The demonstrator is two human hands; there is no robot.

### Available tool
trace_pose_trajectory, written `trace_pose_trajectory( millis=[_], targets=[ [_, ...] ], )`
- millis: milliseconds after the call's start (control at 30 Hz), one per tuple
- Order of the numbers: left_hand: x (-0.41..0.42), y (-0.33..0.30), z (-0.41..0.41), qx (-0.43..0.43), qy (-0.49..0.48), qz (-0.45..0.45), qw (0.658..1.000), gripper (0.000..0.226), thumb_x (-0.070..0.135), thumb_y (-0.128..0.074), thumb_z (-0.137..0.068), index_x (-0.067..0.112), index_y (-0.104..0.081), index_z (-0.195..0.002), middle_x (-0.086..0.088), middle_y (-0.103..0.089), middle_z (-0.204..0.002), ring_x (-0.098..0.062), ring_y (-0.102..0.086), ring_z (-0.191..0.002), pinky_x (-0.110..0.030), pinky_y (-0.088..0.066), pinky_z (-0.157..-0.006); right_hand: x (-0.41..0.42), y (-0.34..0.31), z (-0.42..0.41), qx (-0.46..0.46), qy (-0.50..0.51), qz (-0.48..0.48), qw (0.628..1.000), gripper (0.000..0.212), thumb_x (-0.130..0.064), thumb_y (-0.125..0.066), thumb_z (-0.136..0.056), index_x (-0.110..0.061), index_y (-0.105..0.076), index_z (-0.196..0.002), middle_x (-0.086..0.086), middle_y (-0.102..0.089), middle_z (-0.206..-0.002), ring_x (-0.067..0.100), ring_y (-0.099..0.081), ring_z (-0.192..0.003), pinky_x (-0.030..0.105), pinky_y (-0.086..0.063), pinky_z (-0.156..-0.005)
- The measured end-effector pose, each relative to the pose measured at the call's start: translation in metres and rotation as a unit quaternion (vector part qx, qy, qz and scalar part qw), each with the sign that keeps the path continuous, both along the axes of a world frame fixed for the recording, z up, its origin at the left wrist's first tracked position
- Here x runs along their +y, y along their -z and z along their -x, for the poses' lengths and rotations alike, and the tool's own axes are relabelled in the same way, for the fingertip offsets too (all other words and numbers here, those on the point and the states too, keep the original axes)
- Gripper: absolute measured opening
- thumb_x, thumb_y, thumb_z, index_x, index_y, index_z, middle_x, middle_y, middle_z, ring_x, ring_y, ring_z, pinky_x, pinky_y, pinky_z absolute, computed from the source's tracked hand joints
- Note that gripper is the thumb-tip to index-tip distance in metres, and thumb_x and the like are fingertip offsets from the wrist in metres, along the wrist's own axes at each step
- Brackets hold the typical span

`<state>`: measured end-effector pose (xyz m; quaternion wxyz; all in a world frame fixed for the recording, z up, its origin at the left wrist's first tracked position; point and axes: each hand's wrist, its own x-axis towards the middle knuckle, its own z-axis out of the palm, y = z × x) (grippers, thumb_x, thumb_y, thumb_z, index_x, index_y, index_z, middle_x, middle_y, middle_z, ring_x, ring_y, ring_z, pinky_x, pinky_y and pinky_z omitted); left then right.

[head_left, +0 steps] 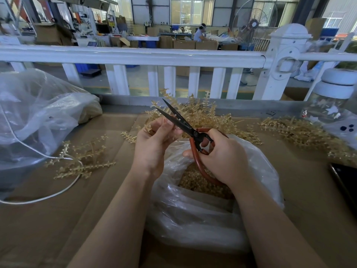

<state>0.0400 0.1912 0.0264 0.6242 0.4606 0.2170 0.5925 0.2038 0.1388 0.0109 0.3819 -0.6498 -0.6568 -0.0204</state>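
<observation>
Scissors (178, 119) gape, held in the right grip (222, 159), left grip (152, 140) pinches the sprig (147, 129): snip close, keeping it over the bag (212, 219).

Bare cardboard (48, 219) near left lies open; twig piles (301, 132), plastic bags (38, 113) and fence (135, 55) crowd the far side.

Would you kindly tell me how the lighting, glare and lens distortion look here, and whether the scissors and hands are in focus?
Head view: even, soft light with faint shadows; the wide lens bows the white railing; the scissors, left hand with its sprig and right hand are sharp; mild glare on the plastic bag; the far windows are bright.
</observation>
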Motion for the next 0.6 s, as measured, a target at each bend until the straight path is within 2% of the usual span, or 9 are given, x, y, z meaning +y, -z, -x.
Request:
trace_pose_trajectory(
  millis=[233, 333, 467, 600],
  targets=[
    [0.0, -0.0001, -0.0005, 0.03, -0.04, -0.005, 0.999, 0.015, 0.005, -0.065, -0.09, 0.014, -0.069, -0.079, -0.005, -0.071, -0.08, -0.016, -0.064, -0.07, -0.033, -0.055, -0.084, -0.0014, -0.0023, 0.0007, 0.003, -0.006, -0.003, 1.0, 0.078, -0.094, -0.043, -0.062, -0.027, -0.064, -0.095, -0.02, -0.057, -0.072, -0.002, -0.054, -0.062, 0.011, -0.033, -0.052],
    [-0.0007, -0.0004, -0.0012, 0.037, -0.044, -0.015, 0.998, 0.019, 0.004, -0.065, -0.09, 0.015, -0.069, -0.074, -0.007, -0.069, -0.081, -0.016, -0.063, -0.071, -0.031, -0.055, -0.081, -0.002, -0.004, 0.0016, -0.005, -0.002, -0.003, 1.0, 0.08, -0.097, -0.037, -0.06, -0.031, -0.061, -0.099, -0.024, -0.056, -0.078, -0.006, -0.054, -0.069, 0.012, -0.036, -0.055],
    [-0.0013, 0.0009, -0.004, 0.06, -0.045, -0.038, 0.996, 0.021, 0.004, -0.066, -0.089, 0.016, -0.069, -0.071, -0.006, -0.067, -0.071, -0.016, -0.061, -0.068, -0.031, -0.052, -0.077, -0.0015, -0.0044, 0.0003, -0.02, 0.014, -0.002, 1.0, 0.081, -0.096, -0.037, -0.061, -0.028, -0.059, -0.099, -0.017, -0.061, -0.08, 0.002, -0.058, -0.071, 0.015, -0.042, -0.058],
    [-0.0008, 0.0029, -0.0039, 0.068, -0.042, -0.04, 0.996, 0.015, 0.005, -0.067, -0.088, 0.012, -0.069, -0.076, -0.004, -0.067, -0.068, -0.015, -0.062, -0.066, -0.027, -0.051, -0.073, -0.0007, -0.0038, -0.0011, -0.035, 0.028, -0.001, 0.999, 0.08, -0.096, -0.037, -0.061, -0.027, -0.057, -0.096, -0.015, -0.062, -0.076, 0.003, -0.058, -0.068, 0.014, -0.043, -0.056]
  ],
)
